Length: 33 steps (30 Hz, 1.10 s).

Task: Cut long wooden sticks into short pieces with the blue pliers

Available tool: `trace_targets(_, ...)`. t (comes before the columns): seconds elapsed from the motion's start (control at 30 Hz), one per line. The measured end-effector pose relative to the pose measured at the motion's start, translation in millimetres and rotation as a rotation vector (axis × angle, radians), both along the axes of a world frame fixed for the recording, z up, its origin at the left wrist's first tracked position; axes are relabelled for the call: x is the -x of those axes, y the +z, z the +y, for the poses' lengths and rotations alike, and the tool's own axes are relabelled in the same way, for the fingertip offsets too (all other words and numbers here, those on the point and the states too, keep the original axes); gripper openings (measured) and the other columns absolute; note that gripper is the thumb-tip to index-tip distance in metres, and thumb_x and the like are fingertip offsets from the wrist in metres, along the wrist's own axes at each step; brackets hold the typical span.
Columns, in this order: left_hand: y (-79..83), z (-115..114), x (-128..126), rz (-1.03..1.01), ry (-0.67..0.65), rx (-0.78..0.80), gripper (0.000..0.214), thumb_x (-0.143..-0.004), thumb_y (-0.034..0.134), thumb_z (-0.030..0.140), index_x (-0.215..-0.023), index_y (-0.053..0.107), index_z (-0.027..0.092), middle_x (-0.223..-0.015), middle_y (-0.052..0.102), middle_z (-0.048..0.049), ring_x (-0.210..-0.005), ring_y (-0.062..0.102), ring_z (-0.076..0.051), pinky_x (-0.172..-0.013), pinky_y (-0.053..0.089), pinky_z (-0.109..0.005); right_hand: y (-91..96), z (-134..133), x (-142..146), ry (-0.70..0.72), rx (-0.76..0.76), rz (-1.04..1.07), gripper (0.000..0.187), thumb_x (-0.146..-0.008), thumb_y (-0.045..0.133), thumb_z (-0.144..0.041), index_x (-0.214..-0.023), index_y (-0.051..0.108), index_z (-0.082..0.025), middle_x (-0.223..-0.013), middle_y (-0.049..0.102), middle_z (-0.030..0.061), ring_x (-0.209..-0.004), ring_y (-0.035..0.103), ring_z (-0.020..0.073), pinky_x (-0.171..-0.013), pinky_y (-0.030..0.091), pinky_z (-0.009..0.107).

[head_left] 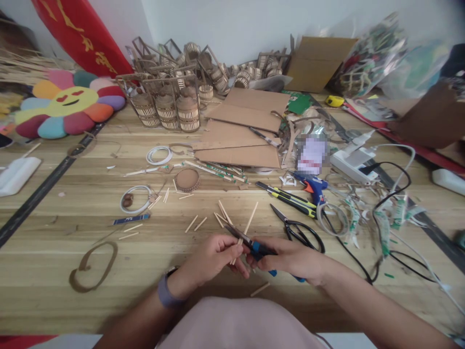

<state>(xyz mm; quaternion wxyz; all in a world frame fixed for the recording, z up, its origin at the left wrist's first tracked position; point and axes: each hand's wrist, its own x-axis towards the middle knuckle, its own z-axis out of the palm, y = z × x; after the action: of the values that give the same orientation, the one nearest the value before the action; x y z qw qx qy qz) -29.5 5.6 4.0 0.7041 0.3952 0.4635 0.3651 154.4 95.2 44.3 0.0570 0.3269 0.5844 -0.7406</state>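
Observation:
My left hand (221, 257) pinches a thin wooden stick (250, 218) that slants up to the right. My right hand (286, 257) is closed around the blue handles of a pair of scissors (258, 246), whose dark blades reach left across the stick near my left fingertips. Several short cut sticks (191, 223) lie on the table just beyond and to the left of my hands. One more piece (260, 290) lies close to my body. A round ring-shaped base with a brown disc (188, 179) sits further off, with more sticks beside it.
Black scissors (300, 230), a yellow-black cutter (290, 199) and a blue glue gun (314, 186) lie to the right, among cables and a white power strip (354, 162). Cardboard sheets (240, 138) and small basket models (167, 109) stand behind. Tape rolls (136, 199) lie left.

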Motion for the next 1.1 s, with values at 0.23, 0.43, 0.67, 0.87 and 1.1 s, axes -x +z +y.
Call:
trace_targets(0.23,-1.6,1,1,-0.021,-0.004,-0.003,0.042,-0.085,0.052,0.052,-0.089,0.065,0.013,-0.072,0.072,-0.0073,-0.064,0.067,-0.016,-0.064,0.047,-0.025,-0.6,0,1,0.038,-0.018,0.023,0.018,-0.066,0.054,-0.022,-0.083,0.054,-0.017,-0.079,0.049,-0.0009,-0.076,0.045,0.0144,-0.066,0.034,0.025)
trace_targets(0.43,-0.1,2,0,-0.011,-0.007,0.008,0.041,-0.084,0.053,0.052,-0.085,0.064,0.013,-0.070,0.072,-0.0074,-0.064,0.067,-0.017,-0.064,0.047,-0.026,3.3,0,3,0.067,-0.044,0.028,0.018,-0.065,0.052,-0.022,-0.082,0.050,-0.018,-0.078,0.048,-0.0011,-0.078,0.044,0.0156,-0.071,0.034,0.027)
trace_targets(0.67,1.2,1,-1,-0.009,-0.011,0.024,0.044,-0.082,0.055,0.055,-0.086,0.065,0.012,-0.069,0.071,-0.0071,-0.062,0.066,-0.016,-0.062,0.046,-0.025,-4.6,-1,0,0.069,-0.076,0.003,0.021,-0.065,0.052,-0.021,-0.086,0.052,-0.017,-0.076,0.047,-0.0025,-0.075,0.044,0.0145,-0.069,0.035,0.026)
trace_targets(0.87,-0.1,2,-1,-0.028,0.009,0.044,0.044,-0.081,0.056,0.055,-0.086,0.066,0.013,-0.065,0.071,-0.0057,-0.060,0.066,-0.016,-0.061,0.045,-0.024,-7.0,-1,-1,0.088,-0.123,-0.011,0.020,-0.069,0.052,-0.020,-0.088,0.054,-0.017,-0.078,0.050,-0.0020,-0.075,0.045,0.0142,-0.067,0.036,0.025)
trace_targets(1.1,-2.7,1,0,-0.053,0.025,0.092,0.046,-0.079,0.058,0.056,-0.087,0.066,0.012,-0.061,0.070,-0.0053,-0.060,0.065,-0.016,-0.061,0.046,-0.025,-11.6,0,0,0.118,-0.233,-0.044,0.017,-0.069,0.051,-0.017,-0.086,0.054,-0.018,-0.078,0.050,-0.0022,-0.075,0.045,0.0145,-0.068,0.036,0.025)
